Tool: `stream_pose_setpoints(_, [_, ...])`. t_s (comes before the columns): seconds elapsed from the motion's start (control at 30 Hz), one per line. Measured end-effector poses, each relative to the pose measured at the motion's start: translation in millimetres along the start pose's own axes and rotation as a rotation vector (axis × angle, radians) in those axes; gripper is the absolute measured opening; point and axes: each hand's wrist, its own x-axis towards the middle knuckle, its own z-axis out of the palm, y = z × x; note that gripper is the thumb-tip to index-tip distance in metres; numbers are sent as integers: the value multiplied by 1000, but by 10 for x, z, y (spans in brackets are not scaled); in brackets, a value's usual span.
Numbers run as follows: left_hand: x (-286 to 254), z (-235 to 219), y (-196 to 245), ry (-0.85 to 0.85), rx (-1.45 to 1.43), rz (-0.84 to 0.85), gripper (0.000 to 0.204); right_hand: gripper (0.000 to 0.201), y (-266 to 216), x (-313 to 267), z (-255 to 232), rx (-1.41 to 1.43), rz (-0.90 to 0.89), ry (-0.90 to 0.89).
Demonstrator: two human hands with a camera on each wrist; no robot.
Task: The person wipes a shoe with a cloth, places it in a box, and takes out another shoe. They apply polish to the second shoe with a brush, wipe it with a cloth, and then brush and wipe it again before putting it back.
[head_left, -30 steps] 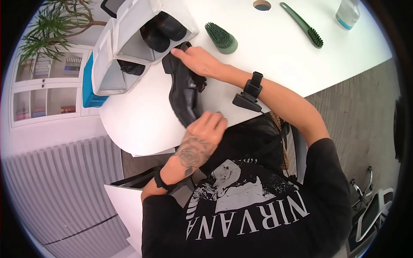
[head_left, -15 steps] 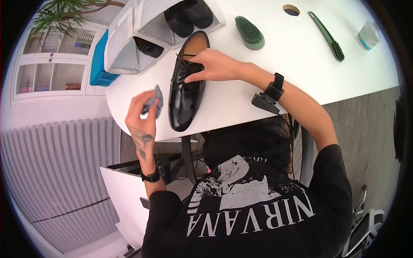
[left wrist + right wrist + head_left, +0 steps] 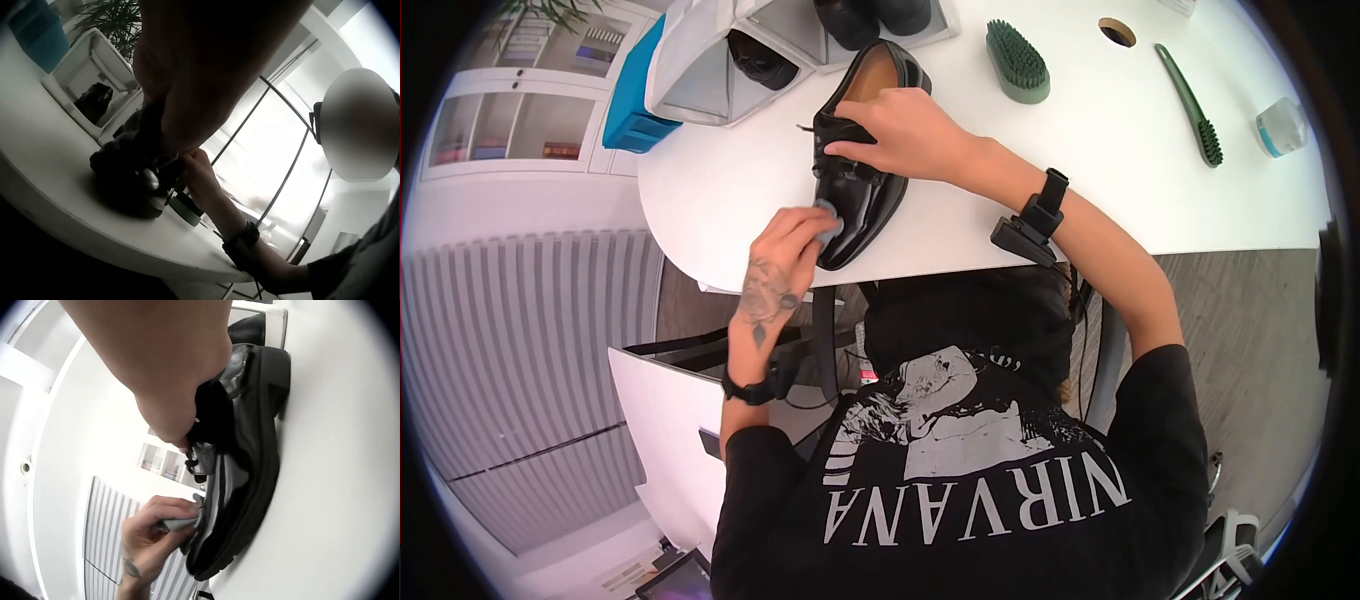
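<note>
In the head view, a shiny black lace-up dress shoe (image 3: pixel 874 196) points its toe toward the person at the table's near edge. My right hand (image 3: pixel 910 132) grips it at the lacing and opening, thumb on the outside and fingers at the collar. Between the fingertips of my tattooed left hand (image 3: pixel 785 245) is a bunched grey cloth (image 3: pixel 831 220), held against the side of the toe. The right wrist view shows the same cloth (image 3: pixel 178 523) pinched beside the toe. In the left wrist view the shoe (image 3: pixel 134 178) is dark, its details lost in shadow.
White open-front shoe boxes (image 3: pixel 690 85) with black shoes (image 3: pixel 760 62) inside stand at the far left, beside a teal box (image 3: pixel 632 110). Farther right lie a green brush (image 3: pixel 1020 68), a long-handled green brush (image 3: pixel 1188 103) and a clear bottle (image 3: pixel 1282 128). The white table (image 3: pixel 1060 130) has a round hole.
The shoe went from lying tilted to sole-down, and my right hand shifted from its heel end to the lacing. My left hand swung out left with the cloth, then back to the toe.
</note>
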Motion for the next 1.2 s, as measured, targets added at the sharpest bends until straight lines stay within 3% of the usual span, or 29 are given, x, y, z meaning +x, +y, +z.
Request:
stream_pose_setpoints(0.03, [-36, -130, 28, -114, -59, -58, 38, 48, 29, -16, 6, -23, -65, 45])
stream_pose_setpoints(0.13, [-14, -351, 112, -175, -63, -92, 36, 44, 216, -50, -49, -85, -225, 111])
stream_pose_setpoints(0.27, [347, -69, 224, 273, 88, 112, 37, 45, 360, -53, -166, -108, -305, 81])
stream_pose_setpoints(0.4, [390, 268, 90, 147, 157, 132, 33, 45, 373, -30, -133, -124, -306, 59])
stream_pose_setpoints(0.53, [176, -35, 93, -103, 5, 38, 32, 43, 389, -31, -98, -110, -283, 56])
stream_pose_setpoints(0.67, [223, -388, 223, -347, 65, -67, 33, 40, 383, -43, -66, -105, -344, 169])
stream_pose_setpoints(0.8, [563, -117, 344, 92, 12, 135, 34, 39, 355, -62, -122, -121, -319, 152])
stream_pose_setpoints(0.83, [601, 40, 304, 98, 55, 253, 34, 39, 362, -63, -122, -134, -311, 135])
stream_pose_setpoints(0.93, [471, 460, 227, 45, 218, 298, 29, 39, 388, -49, -40, -126, -346, 206])
stream_pose_setpoints(1.03, [216, 259, 299, -97, 225, 162, 28, 38, 371, -51, -70, -170, -300, 126])
stream_pose_setpoints(1.13, [79, 43, 306, -263, 314, 68, 28, 35, 387, -84, -31, -162, -297, 168])
stream_pose_setpoints(1.17, [134, -21, 345, -268, 287, 79, 28, 35, 375, -85, -51, -157, -270, 114])
stream_pose_setpoints(1.2, [204, -36, 380, -160, 257, 113, 29, 35, 355, -87, -91, -155, -241, 59])
